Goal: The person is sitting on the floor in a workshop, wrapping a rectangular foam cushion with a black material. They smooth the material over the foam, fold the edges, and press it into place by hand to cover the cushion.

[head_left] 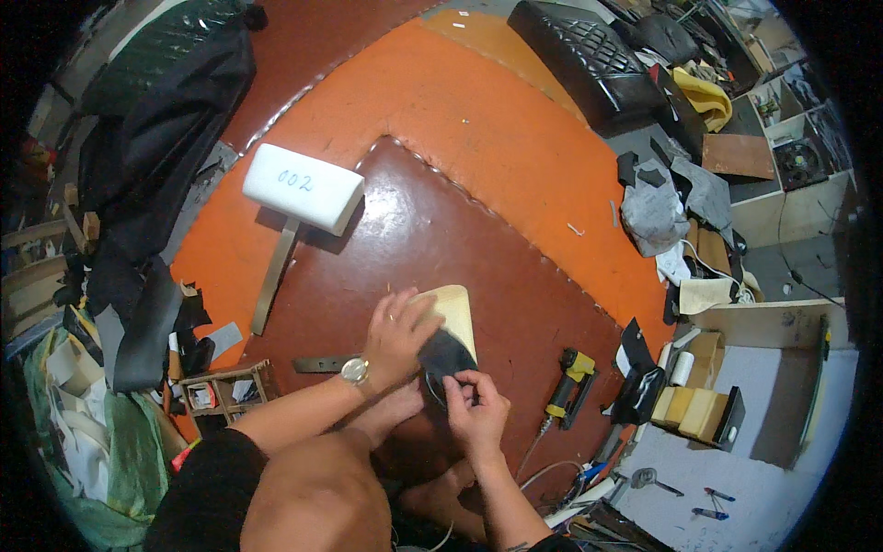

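While the left hand (397,333) is pressing the cream panel (452,311) flat at centre frame, right hand (474,409) fingers are pinching the dark leather piece (445,354). It is looking soft and limp; edges are suiting the grip best.

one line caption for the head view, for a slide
Left hand presses a pale board while right hand pulls dark material over it.

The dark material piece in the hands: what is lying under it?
Under the dark piece lies a cream board, resting on the brown mat. The left hand covers the board's left part; the right hand pinches the dark edge.
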Demonstrator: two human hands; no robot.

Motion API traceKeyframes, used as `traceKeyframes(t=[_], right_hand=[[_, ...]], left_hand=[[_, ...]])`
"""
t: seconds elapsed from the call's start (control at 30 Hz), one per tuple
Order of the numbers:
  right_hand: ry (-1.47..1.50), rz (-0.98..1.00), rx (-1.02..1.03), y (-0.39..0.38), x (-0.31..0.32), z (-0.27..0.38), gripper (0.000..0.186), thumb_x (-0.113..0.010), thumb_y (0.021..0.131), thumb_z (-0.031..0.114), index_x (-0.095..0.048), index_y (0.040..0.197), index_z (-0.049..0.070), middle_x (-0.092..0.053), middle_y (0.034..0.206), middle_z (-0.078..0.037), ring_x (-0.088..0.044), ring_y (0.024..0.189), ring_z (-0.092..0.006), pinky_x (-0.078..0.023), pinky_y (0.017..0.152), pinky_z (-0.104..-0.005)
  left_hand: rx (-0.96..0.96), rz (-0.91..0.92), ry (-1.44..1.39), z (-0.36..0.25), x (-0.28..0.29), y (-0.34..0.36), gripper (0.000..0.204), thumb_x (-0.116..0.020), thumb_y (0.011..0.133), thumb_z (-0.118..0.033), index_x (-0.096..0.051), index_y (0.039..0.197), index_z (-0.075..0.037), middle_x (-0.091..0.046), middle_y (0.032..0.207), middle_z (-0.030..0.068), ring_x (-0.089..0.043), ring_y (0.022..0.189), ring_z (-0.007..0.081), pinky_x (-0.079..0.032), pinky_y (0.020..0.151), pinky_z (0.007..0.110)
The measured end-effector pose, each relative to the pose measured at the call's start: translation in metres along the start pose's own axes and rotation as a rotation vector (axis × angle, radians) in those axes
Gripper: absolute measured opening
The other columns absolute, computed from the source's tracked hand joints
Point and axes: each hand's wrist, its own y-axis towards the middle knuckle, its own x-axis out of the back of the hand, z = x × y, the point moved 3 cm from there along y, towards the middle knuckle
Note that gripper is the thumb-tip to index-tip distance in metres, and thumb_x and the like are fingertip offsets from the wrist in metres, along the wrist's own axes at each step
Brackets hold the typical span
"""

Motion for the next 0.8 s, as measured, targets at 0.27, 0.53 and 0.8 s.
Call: traceKeyframes(t=[0.27,0.53,0.8], right_hand=[[-0.237,-0.025,0.194,0.05,-0.016,0.004,0.07,-0.092,0.081,0.039,-0.066,0.133,0.0,-0.069,0.119,-0.022,-0.066,0.109,-0.0354,-0.054,0.092,-0.0468],[-0.323,0.065,0.276,0.083,-0.025,-0.006,0.018,-0.078,0.089,0.014,-0.079,0.105,0.006,-0.068,0.111,-0.017,-0.064,0.107,-0.0398,-0.053,0.09,-0.0481],[-0.345,0.07,0.429,0.094,-0.018,-0.005,0.023,-0.08,0.088,0.01,-0.077,0.11,0.005,-0.059,0.135,-0.021,-0.062,0.12,-0.0407,-0.052,0.1,-0.0463]], left_hand=[[0.376,0.126,-0.334,0.008,0.002,-0.006,0.061,-0.077,0.082,-0.007,-0.061,0.141,-0.007,-0.043,0.161,0.0178,-0.048,0.145,0.0405,-0.044,0.118,0.046],[0.455,0.231,-0.737,0.036,0.007,-0.034,0.044,-0.082,0.088,-0.01,-0.07,0.13,-0.006,-0.044,0.163,0.0164,-0.052,0.144,0.0354,-0.047,0.116,0.043],[0.123,0.036,-0.39,0.046,-0.002,0.002,0.022,-0.082,0.086,-0.011,-0.075,0.105,-0.003,-0.059,0.152,0.0158,-0.063,0.131,0.0404,-0.052,0.111,0.045]])
